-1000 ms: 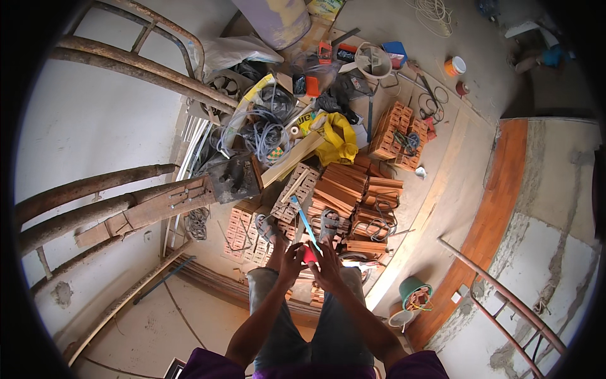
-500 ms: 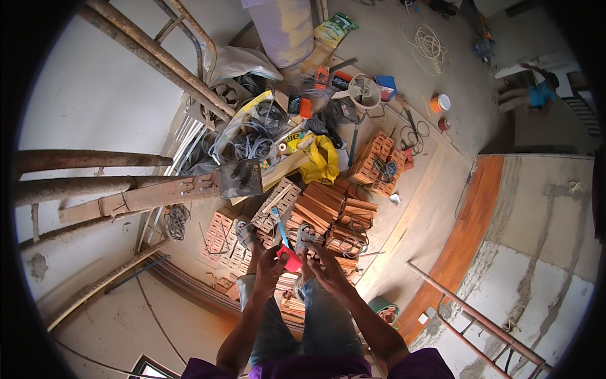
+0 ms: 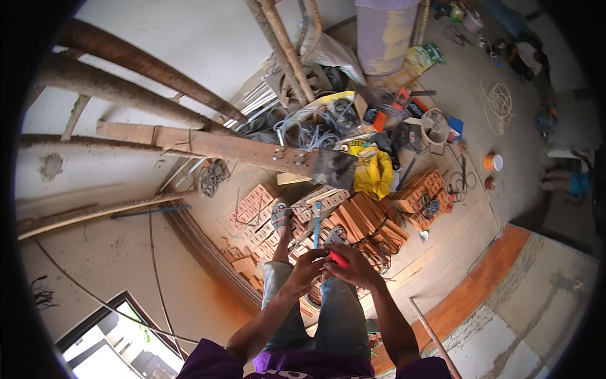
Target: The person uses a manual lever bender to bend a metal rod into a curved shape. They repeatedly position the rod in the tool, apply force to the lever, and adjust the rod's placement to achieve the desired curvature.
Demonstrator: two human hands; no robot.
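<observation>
A small bright red object (image 3: 339, 258) is between my two hands, its kind hidden by my fingers. My left hand (image 3: 307, 270) is closed, fingertips meeting at the object's left end. My right hand (image 3: 355, 268) wraps round its right side, fingers curled. Just beyond my left hand a narrow blue strip (image 3: 317, 222) points away over the bricks; whether it touches my fingers is unclear. Below are pale hollow bricks (image 3: 255, 207) and stacked reddish-brown tiles (image 3: 357, 215). My sandalled feet stand among them.
A wooden plank (image 3: 221, 146) on rusty pipes (image 3: 126, 88) juts in from the left. Beyond lie a yellow bag (image 3: 377, 174), tangled tubing (image 3: 309, 129) and more hollow bricks (image 3: 421, 197). A white bucket (image 3: 493, 162) stands right; a person in blue (image 3: 579, 184) is at the far right.
My view has turned, so the scene sits further right. My hands have come together; my right fingers, spread beside the red object before, now close round it.
</observation>
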